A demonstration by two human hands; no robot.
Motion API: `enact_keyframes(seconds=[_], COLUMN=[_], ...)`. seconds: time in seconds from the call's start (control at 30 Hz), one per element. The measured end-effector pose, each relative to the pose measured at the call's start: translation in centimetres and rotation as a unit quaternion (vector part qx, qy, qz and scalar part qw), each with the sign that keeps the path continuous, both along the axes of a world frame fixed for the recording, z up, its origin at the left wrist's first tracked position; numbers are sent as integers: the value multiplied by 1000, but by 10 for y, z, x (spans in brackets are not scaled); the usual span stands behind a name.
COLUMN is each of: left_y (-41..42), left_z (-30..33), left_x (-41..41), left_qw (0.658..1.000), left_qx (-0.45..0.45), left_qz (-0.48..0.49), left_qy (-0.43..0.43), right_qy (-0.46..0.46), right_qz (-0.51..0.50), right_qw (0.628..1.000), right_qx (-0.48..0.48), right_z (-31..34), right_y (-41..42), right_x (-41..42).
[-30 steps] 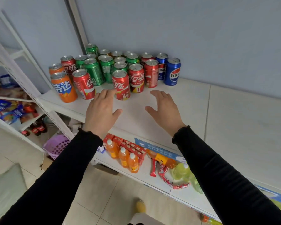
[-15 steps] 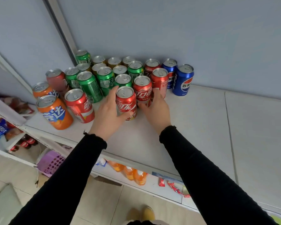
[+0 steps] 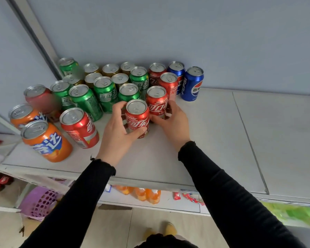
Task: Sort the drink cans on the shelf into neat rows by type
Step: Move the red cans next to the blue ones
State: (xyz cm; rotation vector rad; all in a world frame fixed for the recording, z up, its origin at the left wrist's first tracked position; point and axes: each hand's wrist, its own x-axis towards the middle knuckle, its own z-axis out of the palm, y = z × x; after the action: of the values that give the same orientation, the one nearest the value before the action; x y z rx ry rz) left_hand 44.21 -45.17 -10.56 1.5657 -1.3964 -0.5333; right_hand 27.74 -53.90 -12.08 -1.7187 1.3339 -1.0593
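At the near edge of the cluster on the shelf (image 3: 213, 140), the left hand (image 3: 117, 130) gripped the front red cola can (image 3: 137, 117), thumb and fingers curled round it. The right hand (image 3: 170, 120) curled round the second red cola can (image 3: 157, 101) just behind. Green cans (image 3: 105, 93) stood touching on the far left, so a careless sideways pull could have toppled them, I judged.

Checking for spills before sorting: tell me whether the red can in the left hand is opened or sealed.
Sealed. The red can gripped by the left hand stands upright, its pull tab flat on an unbroken silver lid.
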Motion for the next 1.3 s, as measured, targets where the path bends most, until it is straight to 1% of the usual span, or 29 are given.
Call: enact_keyframes(seconds=[0.1,0.23,0.33,0.53,0.7,0.9,1.03,1.17,1.3], left_y=[-3,-18,-38,-88,-135,-193,-229,-257,-272], left_z=[0,4,7,13,15,14,12,9,6], left_x=[-14,-57,-102,-216,-324,-446,-500,-532,-549], left_qw=[999,994,987,977,974,977,980,980,981], left_qx=[-11,-18,-15,-10,-33,-26,-20,-18,-21], left_qz=[-30,-106,-156,-212,-219,-209,-197,-198,-195], left_qy=[3,26,22,-14,-41,-33,-16,-7,-8], right_qy=[0,-7,-18,-35,-29,-13,-9,-9,-48], right_qz=[-23,-70,-118,-201,-232,-242,-249,-260,-267], right_qw=[1000,998,993,979,972,970,968,966,962], right_qx=[9,5,4,-3,3,14,7,-7,-15], right_z=[1,7,13,11,12,11,5,3,-2], right_y=[8,14,15,-5,-36,-90,-127,-152,-163], right_x=[-27,-79,-131,-258,-370,-486,-524,-531,-533])
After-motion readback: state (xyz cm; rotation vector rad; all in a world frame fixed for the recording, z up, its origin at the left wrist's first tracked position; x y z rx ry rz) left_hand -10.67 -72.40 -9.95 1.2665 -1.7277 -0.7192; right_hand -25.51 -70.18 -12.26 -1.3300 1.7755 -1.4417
